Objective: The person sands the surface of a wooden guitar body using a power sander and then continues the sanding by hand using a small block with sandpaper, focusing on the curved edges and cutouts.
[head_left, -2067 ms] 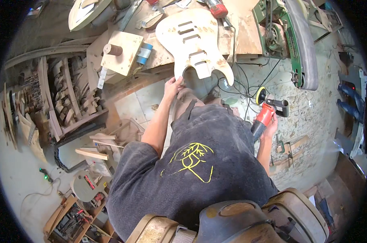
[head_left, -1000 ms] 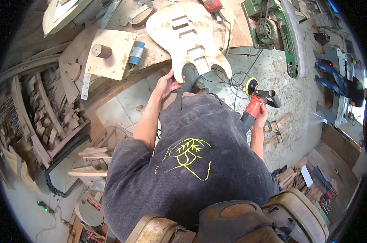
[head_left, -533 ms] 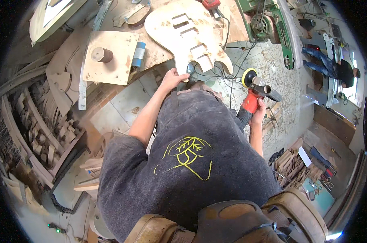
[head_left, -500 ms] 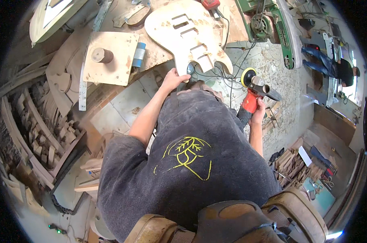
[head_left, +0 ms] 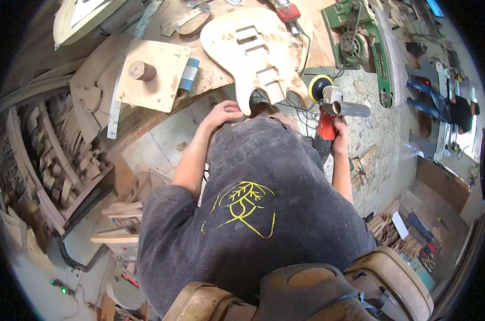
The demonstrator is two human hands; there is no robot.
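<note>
A pale wooden electric guitar body (head_left: 264, 64) with routed pockets lies on the workbench (head_left: 213, 80), its horns reaching over the edge toward me. My left hand (head_left: 225, 113) is at the tip of its left horn, fingers bent and close together against the wood; the contact is partly hidden. My right hand (head_left: 340, 138) is wrapped around the red-and-black body of an angle sander (head_left: 327, 125). Its round yellow-rimmed pad (head_left: 320, 87) faces the guitar body's right horn, with a small gap between them. A grey tube sticks out to the right of the sander's head.
On the bench lie a square board with a round wooden knob (head_left: 154, 75), a blue roll (head_left: 189, 74) and a red power tool (head_left: 286, 10). A green belt machine (head_left: 355, 48) stands right. Cables hang below the bench. Wood offcuts (head_left: 55, 166) fill a rack at left; a person (head_left: 448, 107) is farther right.
The sander has moved up and left, bringing its pad nearer the right horn. My left hand has slid off the top of the left horn to its side. The view has shifted slightly.
</note>
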